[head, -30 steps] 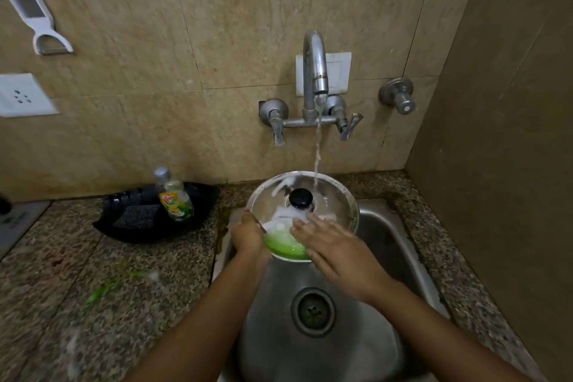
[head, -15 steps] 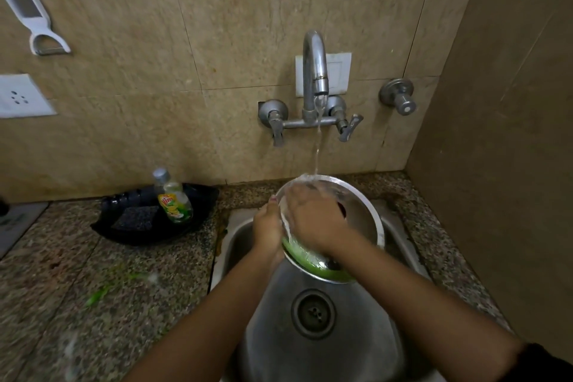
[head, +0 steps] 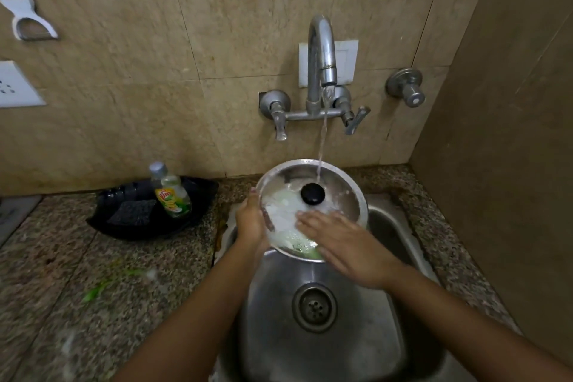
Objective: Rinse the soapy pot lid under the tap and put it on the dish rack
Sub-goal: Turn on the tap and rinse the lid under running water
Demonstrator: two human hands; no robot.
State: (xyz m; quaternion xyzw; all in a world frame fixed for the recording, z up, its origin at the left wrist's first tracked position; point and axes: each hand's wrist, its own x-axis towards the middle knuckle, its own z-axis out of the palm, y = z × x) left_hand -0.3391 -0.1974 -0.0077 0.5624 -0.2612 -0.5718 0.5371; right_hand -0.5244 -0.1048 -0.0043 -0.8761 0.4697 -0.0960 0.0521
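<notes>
A round steel pot lid (head: 338,192) with a black knob (head: 312,193) is tilted over the sink, knob side facing me, with white foam on its lower left. Water runs from the tap (head: 322,53) onto the lid just above the knob. My left hand (head: 251,223) grips the lid's left rim. My right hand (head: 338,242) lies flat on the lid's lower face, fingers spread, over a green scrubber (head: 305,250) at the lid's bottom edge. No dish rack is in view.
The steel sink (head: 381,313) with its drain (head: 314,307) lies below the lid. On the granite counter (head: 93,304) to the left sits a black tray (head: 117,226) holding a dish soap bottle (head: 170,192) and a dark sponge (head: 131,211). A brown wall stands close on the right.
The lid has tilted back so its knob side shows again. My right hand slid from the lid's upper middle down to its lower edge. My left hand kept its hold on the rim.
</notes>
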